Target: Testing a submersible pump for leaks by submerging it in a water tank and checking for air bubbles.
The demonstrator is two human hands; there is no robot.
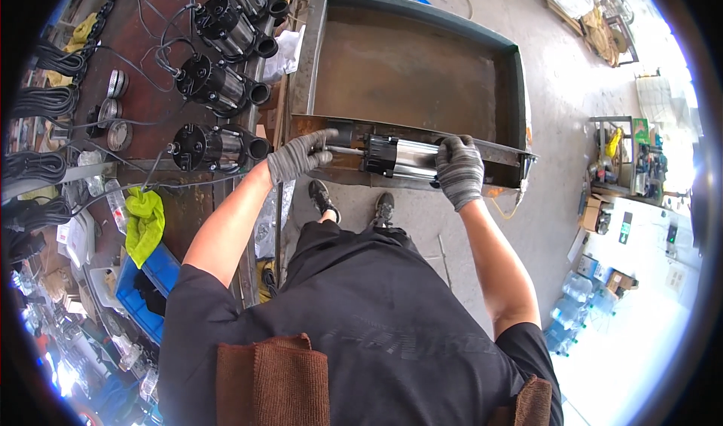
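A pump motor (413, 159) with a silver cylinder body and a black ribbed end lies sideways over the near ledge of a metal tank (520, 87). Its thin metal shaft (346, 150) points left. My right hand (459, 171), in a grey striped glove, is closed over the motor's right end. At the shaft's tip, my left hand (301, 156), gloved alike, has its fingers stretched and apart; whether they touch the shaft is hard to tell. Brownish liquid or a brown bottom (407, 57) shows inside the tank.
On the bench at left stands a row of black-and-silver pumps (215, 149) with cables. A lime-green cloth (144, 226) hangs by a blue bin (154, 279). Water bottles (572, 305) and a loaded shelf (617, 151) stand at right.
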